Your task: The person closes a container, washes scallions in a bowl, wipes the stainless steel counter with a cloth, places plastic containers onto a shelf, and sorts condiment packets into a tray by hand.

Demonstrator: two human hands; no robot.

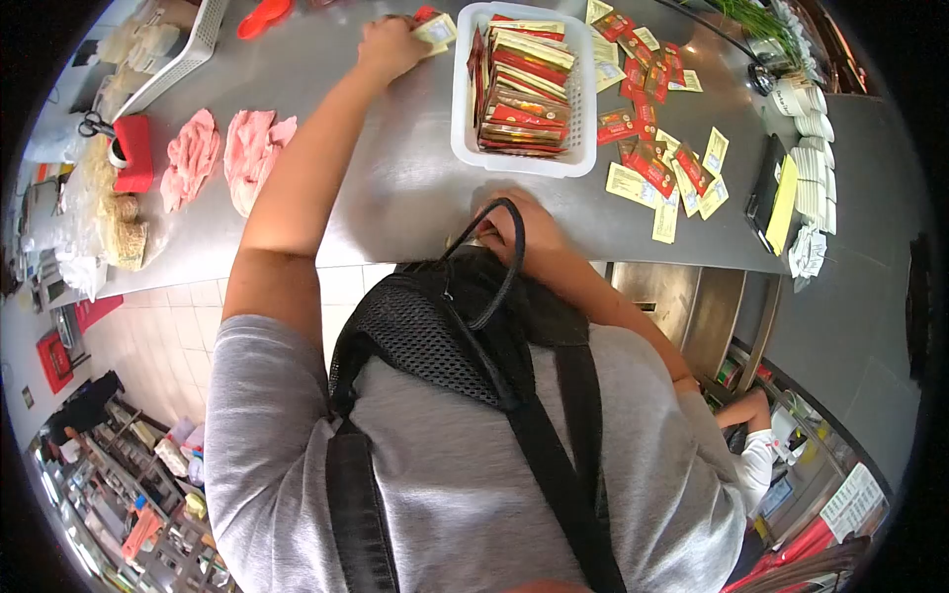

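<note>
At the far side of the steel table, my left hand (388, 47) is closed on the near end of a few small sachets; a pale yellow sachet (437, 33) shows with red behind it. To its right stands a white plastic basket (461, 109), packed with red and yellow sachets (527, 84) on edge. My right hand (524, 225) is at the table's near edge, close to my body. A black strap loop and the harness hide most of its fingers, so whether it holds anything does not show.
Loose red and yellow sachets (647, 163) lie scattered right of the basket. Two pink cloths (252, 153), a red holder (133, 156) with scissors and a white crate (178, 64) are on the left. Stacked white cups (813, 158) line the right edge. Another person's arm (746, 410) appears lower right.
</note>
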